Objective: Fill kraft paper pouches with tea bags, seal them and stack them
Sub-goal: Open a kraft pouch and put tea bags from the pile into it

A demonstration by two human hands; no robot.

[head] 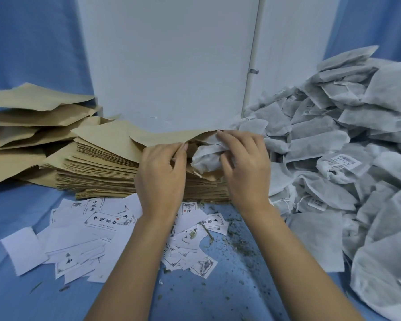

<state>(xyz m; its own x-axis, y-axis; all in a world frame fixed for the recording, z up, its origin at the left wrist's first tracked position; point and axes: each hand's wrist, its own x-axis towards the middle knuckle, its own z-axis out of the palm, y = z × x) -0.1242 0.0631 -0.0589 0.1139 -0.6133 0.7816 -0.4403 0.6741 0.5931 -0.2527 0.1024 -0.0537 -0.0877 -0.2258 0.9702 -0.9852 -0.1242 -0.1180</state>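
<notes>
Both hands at the mouth of a kraft pouch, a tea bag half inside.

Nearest me on the blue cloth I see flat white paper labels with black print, scattered and overlapping, and to their right a dusting of dry green crumbs. Beyond them both forearms reach away from me. The left hand pinches the upper lip of the top pouch between thumb and fingers, holding it open. The right hand curls round a crumpled white fibrous tea bag lodged in that mouth. The pouch lies on a thick stack of flat matte tan pouches. On the right rises a heap of soft grey-white tea bags, some with drawstrings and tags. Far left lie wavy loose pouches, and behind everything stands a smooth white panel.
</notes>
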